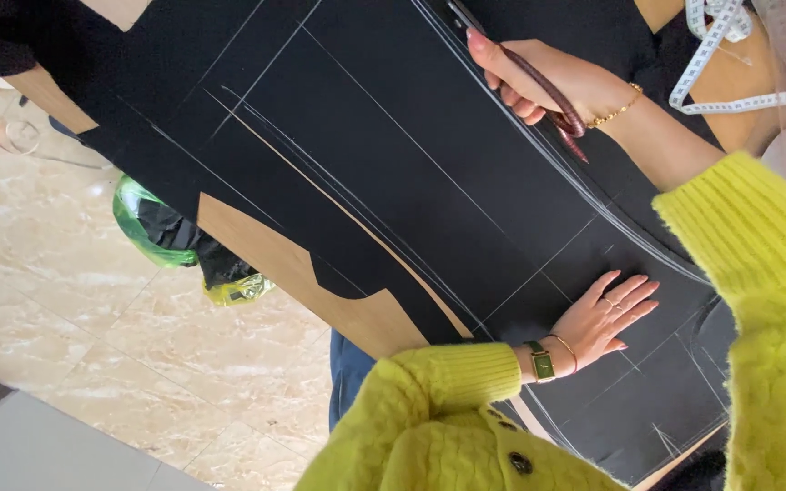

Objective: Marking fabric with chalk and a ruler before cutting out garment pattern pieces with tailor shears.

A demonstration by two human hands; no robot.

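Observation:
A large piece of black fabric (pixel 393 155) with white chalk lines lies spread over a wooden table (pixel 311 277). My right hand (pixel 561 77) is at the top, shut on dark red-handled scissors (pixel 552 98) that lie along a curved chalk line. The blades point toward the top edge of the picture. My left hand (pixel 607 318) rests flat on the fabric lower down, fingers spread and palm down. It wears a wristwatch and a thin bracelet. Both arms are in bright yellow knitted sleeves.
A white measuring tape (pixel 711 59) lies on the table at the top right. A green plastic bag (pixel 143 223) with dark scraps sits on the marble floor (pixel 93 300) to the left, beyond the table's edge.

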